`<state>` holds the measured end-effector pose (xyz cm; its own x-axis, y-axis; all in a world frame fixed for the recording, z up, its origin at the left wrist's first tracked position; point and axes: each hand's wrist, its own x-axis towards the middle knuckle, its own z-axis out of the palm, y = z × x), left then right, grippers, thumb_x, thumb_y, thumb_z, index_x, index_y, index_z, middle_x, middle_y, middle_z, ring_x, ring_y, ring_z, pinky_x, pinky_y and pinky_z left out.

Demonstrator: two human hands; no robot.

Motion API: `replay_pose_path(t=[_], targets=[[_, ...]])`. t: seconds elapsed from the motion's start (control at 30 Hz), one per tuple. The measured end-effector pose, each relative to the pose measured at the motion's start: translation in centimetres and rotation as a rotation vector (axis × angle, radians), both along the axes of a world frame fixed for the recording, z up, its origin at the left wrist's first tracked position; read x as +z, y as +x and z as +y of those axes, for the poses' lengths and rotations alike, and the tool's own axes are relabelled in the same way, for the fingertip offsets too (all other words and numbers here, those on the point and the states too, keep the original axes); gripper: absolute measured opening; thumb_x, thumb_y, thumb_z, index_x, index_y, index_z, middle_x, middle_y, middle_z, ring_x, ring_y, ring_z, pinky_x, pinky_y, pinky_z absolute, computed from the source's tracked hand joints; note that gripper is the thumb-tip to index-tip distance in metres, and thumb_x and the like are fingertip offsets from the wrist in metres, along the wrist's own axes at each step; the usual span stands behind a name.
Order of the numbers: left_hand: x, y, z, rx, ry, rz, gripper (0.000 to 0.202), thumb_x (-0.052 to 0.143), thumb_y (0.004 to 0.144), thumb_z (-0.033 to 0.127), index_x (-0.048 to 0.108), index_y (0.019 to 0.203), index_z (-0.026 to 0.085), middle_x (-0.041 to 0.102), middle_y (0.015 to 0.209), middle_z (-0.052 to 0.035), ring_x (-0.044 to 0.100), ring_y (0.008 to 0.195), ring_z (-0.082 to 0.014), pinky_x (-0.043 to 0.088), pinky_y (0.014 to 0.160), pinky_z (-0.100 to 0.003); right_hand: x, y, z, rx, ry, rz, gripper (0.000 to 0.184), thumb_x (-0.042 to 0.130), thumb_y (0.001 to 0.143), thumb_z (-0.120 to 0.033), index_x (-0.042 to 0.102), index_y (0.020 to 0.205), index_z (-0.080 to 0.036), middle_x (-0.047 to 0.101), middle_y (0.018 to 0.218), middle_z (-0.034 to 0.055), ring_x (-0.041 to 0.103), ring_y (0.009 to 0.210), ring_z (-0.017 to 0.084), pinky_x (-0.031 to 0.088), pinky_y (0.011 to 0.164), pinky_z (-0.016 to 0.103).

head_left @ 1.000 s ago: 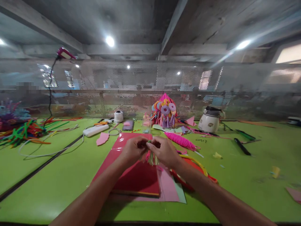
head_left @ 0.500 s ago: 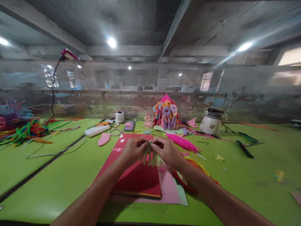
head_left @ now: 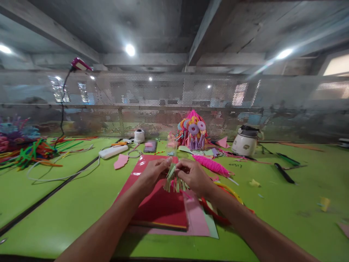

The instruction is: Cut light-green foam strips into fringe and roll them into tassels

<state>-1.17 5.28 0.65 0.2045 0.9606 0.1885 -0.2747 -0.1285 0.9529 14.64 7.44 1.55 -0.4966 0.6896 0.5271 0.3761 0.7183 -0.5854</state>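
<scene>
My left hand (head_left: 155, 174) and my right hand (head_left: 194, 176) meet above a red sheet stack (head_left: 160, 207) in a clear sleeve. Between them hangs a pale green paper fringe (head_left: 176, 184), its cut strips spreading downward. The fingertips of both hands are closed on its upper part; a bit of pink shows among the strips. Under the stack lie a pink sheet (head_left: 198, 218) and a light green sheet (head_left: 212, 223). Beside my right wrist are yellow and red strips (head_left: 231, 194).
Pink yarn (head_left: 211, 165) lies beyond my right hand. Further back stand a colourful tasselled ornament (head_left: 193, 131) and a white kettle-like jug (head_left: 244, 142). A black-handled cutter (head_left: 283, 173) rests at right. At left are a white power strip (head_left: 113, 151), its cord, and bundled coloured strips (head_left: 36, 153).
My left thumb has lifted and shifted on the fringe, and my left hand has moved slightly left. The top of the fringe shows more, with its strips turned a little.
</scene>
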Motion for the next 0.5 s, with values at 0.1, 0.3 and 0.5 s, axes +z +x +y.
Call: replay_pose_path(t=[0.1,0.3,0.5], targets=[[-0.2,0.1,0.2,0.107,-0.034,0.048,0.028,0.071,0.061,0.037,0.063,0.067,0.010,0.058,0.057,-0.0009,0.050,0.050,-0.0095,0.039,0.053,-0.022,0.0,-0.1,-0.2,0.014,0.041,-0.032,0.013,0.050,0.076,-0.015,0.060,0.066,-0.016,0.054,0.064,-0.0004,0.048,0.062,0.012,0.037,0.058,0.023],[-0.4,-1.0,1.1,0.290,-0.134,-0.003,0.019,0.071,0.056,0.025,0.059,0.055,0.010,0.056,0.049,0.0007,0.049,0.045,-0.0091,0.042,0.051,-0.023,0.5,0.5,0.3,0.065,-0.216,0.075,0.009,0.055,0.069,-0.017,0.057,0.061,-0.016,0.052,0.057,-0.0027,0.045,0.053,0.010,0.034,0.052,0.022],[-0.1,-2.9,1.9,0.338,-0.120,-0.143,0.010,0.064,0.059,0.019,0.059,0.058,0.011,0.056,0.050,0.0014,0.052,0.047,-0.0086,0.044,0.051,-0.021,0.8,2.2,2.0,0.129,-0.592,0.288,0.008,0.054,0.066,-0.018,0.056,0.059,-0.015,0.057,0.052,-0.0012,0.049,0.048,0.010,0.036,0.048,0.022]])
